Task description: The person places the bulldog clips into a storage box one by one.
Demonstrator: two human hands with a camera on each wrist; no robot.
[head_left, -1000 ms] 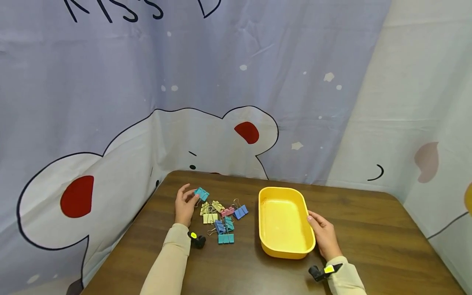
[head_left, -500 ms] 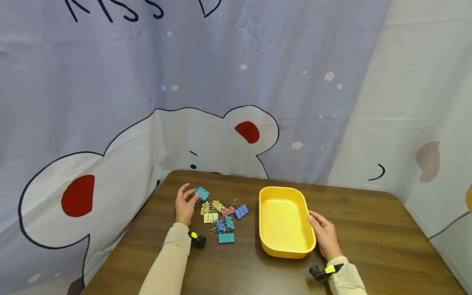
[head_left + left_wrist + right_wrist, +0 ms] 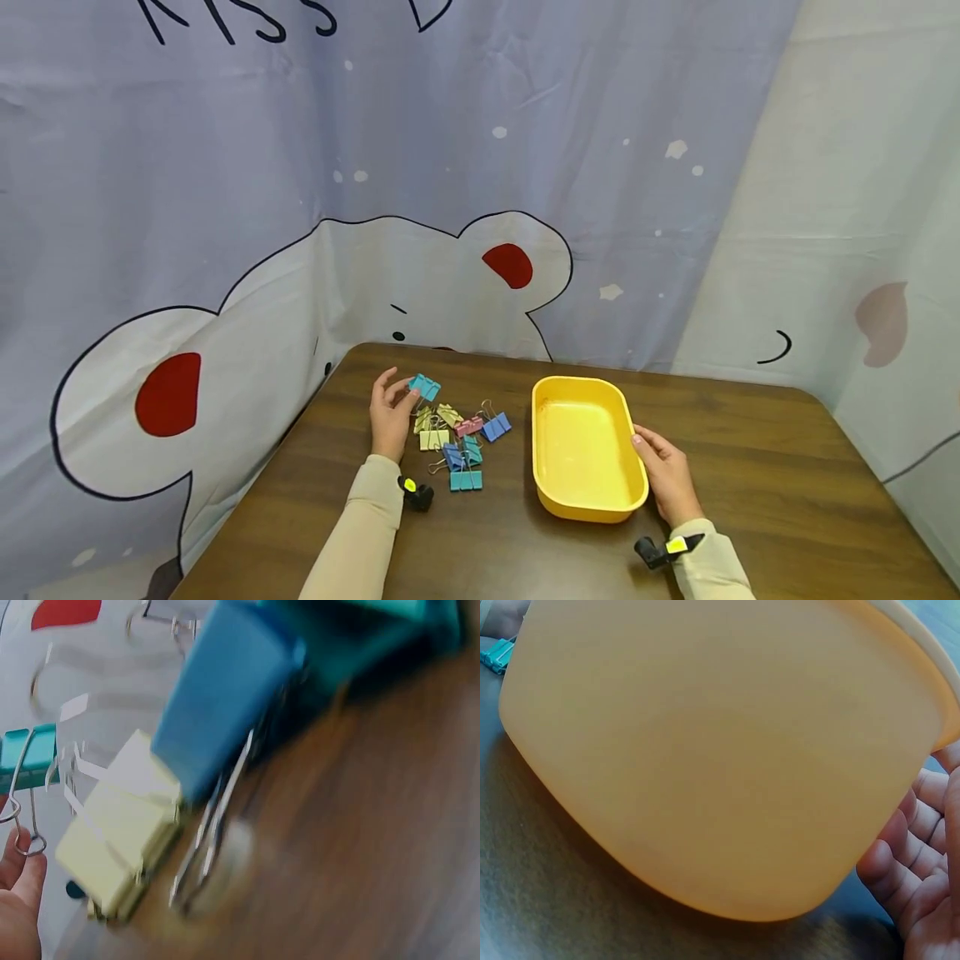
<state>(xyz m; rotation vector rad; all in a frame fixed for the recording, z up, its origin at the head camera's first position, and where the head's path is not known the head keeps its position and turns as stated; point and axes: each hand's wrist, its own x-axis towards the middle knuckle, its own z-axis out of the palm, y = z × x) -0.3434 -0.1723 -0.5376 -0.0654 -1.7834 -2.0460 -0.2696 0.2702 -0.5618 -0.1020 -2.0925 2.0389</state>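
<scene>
My left hand (image 3: 391,423) pinches a teal binder clip (image 3: 425,387) by its wire handles, raised above the far left of the pile. In the left wrist view that clip (image 3: 30,754) hangs at the fingertips, left of a yellow clip (image 3: 120,825) and a blue clip (image 3: 225,697). The pile holds several more clips, among them a pink one (image 3: 468,427), a blue one (image 3: 496,427) and a teal one (image 3: 466,481). My right hand (image 3: 670,482) holds the right rim of a yellow tray (image 3: 537,442), thumb on top; its fingers show beneath in the right wrist view.
A brown wooden table (image 3: 757,475) carries everything. Behind it hangs a printed fabric curtain (image 3: 420,150). The tray stands right of the clips, with a strip of tabletop between.
My left hand has shifted slightly right with the teal binder clip. The head view has turned a little left. My right hand keeps its hold on the tray.
</scene>
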